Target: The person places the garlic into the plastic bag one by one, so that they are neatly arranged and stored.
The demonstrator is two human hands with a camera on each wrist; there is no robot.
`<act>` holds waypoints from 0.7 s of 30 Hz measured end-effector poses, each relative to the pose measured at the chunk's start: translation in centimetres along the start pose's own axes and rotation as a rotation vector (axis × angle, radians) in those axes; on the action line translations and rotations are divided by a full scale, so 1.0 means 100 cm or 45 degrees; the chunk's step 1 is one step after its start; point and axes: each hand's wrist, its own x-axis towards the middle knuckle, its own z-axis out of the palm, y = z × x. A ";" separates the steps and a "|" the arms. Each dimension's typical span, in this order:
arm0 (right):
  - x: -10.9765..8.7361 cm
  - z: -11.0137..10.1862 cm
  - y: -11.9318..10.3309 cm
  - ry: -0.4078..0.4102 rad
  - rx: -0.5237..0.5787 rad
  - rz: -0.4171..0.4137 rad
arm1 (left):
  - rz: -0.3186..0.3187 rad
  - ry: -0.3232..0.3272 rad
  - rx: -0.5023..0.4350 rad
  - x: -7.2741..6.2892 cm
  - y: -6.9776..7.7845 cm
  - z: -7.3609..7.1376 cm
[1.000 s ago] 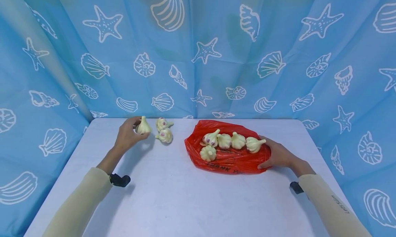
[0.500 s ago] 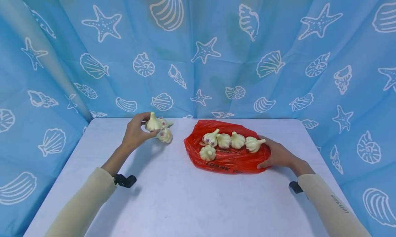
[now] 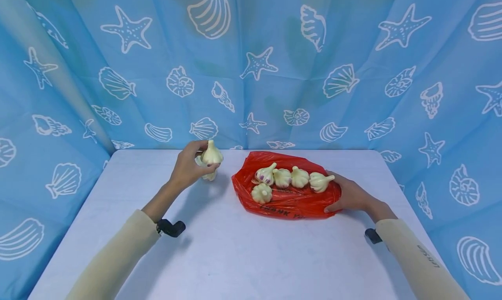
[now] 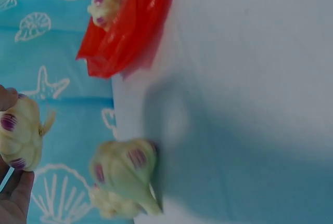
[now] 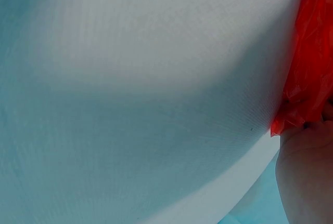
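Observation:
Raised above the back left of the table, my left hand (image 3: 189,167) holds a garlic bulb (image 3: 211,154) upright between thumb and fingers. In the left wrist view that same garlic bulb (image 4: 21,133) shows purple marks. Two more garlic bulbs (image 4: 127,167) lie on the table just beyond and below it, mostly hidden behind the hand in the head view. My right hand (image 3: 353,196) grips the right end of a red plastic bag (image 3: 298,204), thumb in front and fingers behind. Several garlic bulbs (image 3: 281,178) lie on the bag's red plastic.
The white table (image 3: 251,252) ends at a back edge close behind the bag and the left hand. A blue curtain (image 3: 274,95) printed with shells and starfish hangs behind and along both sides.
My left hand has moved right with the garlic bulb, from left of the two loose bulbs to over them. My right hand keeps its hold on the bag.

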 end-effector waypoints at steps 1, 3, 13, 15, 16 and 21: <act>0.000 0.000 0.000 -0.001 -0.002 0.001 | 0.005 -0.003 0.000 0.001 0.003 0.002; -0.001 0.000 -0.001 -0.001 0.000 0.008 | 0.015 -0.010 -0.007 0.003 0.009 0.008; -0.002 -0.002 -0.004 -0.010 0.011 0.019 | 0.103 -0.080 -0.147 0.012 0.036 0.041; -0.002 -0.002 -0.005 -0.009 0.018 0.018 | 0.110 -0.094 -0.172 0.014 0.041 0.048; -0.002 -0.002 -0.005 -0.009 0.022 0.018 | 0.113 -0.101 -0.183 0.015 0.045 0.052; -0.001 -0.001 -0.004 -0.010 0.024 0.013 | 0.119 -0.145 -0.236 0.018 0.060 0.070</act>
